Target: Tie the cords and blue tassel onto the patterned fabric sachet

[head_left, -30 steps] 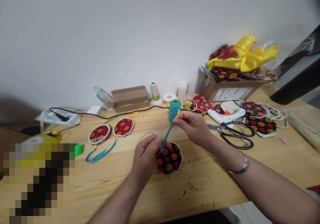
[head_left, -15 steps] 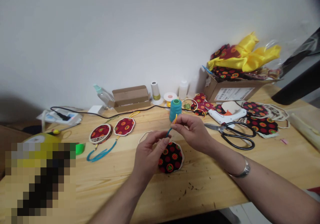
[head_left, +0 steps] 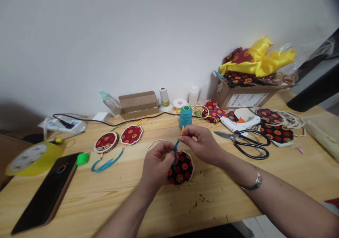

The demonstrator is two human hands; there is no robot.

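Probably light and limp, the blue cord [head_left: 176,145] sits just in front of the teal spool [head_left: 185,117], fingers of the left hand [head_left: 158,164] clamped on it; the right hand [head_left: 200,143] pinches near its yellow end [head_left: 182,128], best for steadying soft strands.

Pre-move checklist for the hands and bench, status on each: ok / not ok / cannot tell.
1. Left hand grips the blue strands: ok, pinched between the fingers.
2. Right hand steadies the upper end: ok, fingertips at the yellow cord, just above the left hand.
3. Strands securely knotted: cannot tell, fingers cover the join.
4. Black patterned piece on the table: ok, lying flat, partly behind the left hand.
5. Scissors clear of both hands: ok, lying to the right, untouched.
6. Work surface free of debris: not ok, dark scraps lie in front of the patterned piece.
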